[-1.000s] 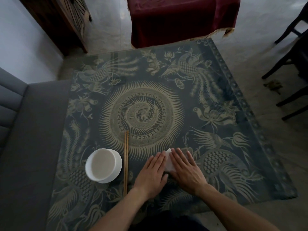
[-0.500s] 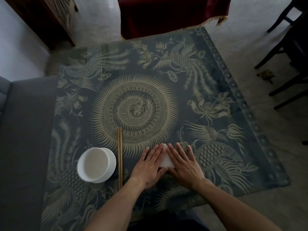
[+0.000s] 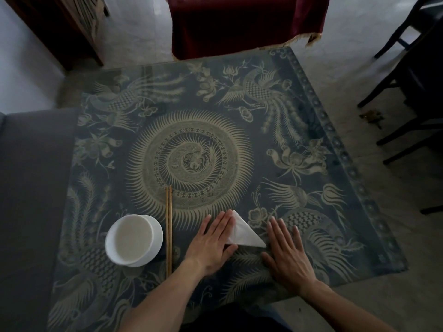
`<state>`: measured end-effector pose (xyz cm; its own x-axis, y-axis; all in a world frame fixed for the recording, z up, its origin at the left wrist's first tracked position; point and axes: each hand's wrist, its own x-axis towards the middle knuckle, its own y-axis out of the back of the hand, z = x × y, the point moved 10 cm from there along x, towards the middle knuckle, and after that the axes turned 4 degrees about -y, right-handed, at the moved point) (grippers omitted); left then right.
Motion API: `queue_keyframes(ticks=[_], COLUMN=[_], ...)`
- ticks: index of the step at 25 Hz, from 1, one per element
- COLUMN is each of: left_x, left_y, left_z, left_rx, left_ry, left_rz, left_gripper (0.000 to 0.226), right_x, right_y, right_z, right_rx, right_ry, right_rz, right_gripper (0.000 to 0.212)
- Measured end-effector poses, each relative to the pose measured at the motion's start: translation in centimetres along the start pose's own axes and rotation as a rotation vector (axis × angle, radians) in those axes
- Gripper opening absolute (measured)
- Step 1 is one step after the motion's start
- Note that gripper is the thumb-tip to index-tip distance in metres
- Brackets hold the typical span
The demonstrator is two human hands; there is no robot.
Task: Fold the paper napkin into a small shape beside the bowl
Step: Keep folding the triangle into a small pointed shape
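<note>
While left hand [image 3: 212,245] lies flat, open, on white triangular folded paper napkin [image 3: 242,232], right hand [image 3: 286,256] rests open on patterned tabletop [image 3: 311,130] just beside it.

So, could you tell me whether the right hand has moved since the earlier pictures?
Yes. The right hand has slid rightward off the napkin, away from the chopsticks.

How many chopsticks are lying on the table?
2. The chopsticks lie side by side, touching, between the white bowl and the left hand. No others show.
</note>
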<state>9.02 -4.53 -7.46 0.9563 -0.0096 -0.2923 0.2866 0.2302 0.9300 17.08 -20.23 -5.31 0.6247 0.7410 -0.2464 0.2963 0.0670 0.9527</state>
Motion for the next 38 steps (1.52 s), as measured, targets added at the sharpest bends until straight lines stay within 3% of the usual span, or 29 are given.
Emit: queue_keyframes(ticks=[5, 8, 27, 38], left_x=[-1.0, -1.8, -9.7, -8.0], left_y=[0.2, -0.5, -1.8, 0.9], left_z=[0.1, -0.2, -1.3, -2.7], left_rx=[-0.008, -0.002, 0.008, 0.116], left_ry=[0.043, 0.070, 0.249, 0.261], left_rz=[0.050, 0.030, 0.057, 0.040], left_gripper=[0.072, 0.071, 0.066, 0.064], right_x=[5.3, 5.8, 6.0, 4.8], right_y=[0.4, -1.3, -1.6, 0.2], right_z=[-7.9, -9.1, -8.8, -7.3], right_rx=[-0.057, -0.150, -0.128, -0.253], right_ry=[0.241, 0.310, 0.259, 0.268], right_rz=[-0.027, -0.083, -0.161, -0.128], right_gripper=[0.070, 0.069, 0.068, 0.062])
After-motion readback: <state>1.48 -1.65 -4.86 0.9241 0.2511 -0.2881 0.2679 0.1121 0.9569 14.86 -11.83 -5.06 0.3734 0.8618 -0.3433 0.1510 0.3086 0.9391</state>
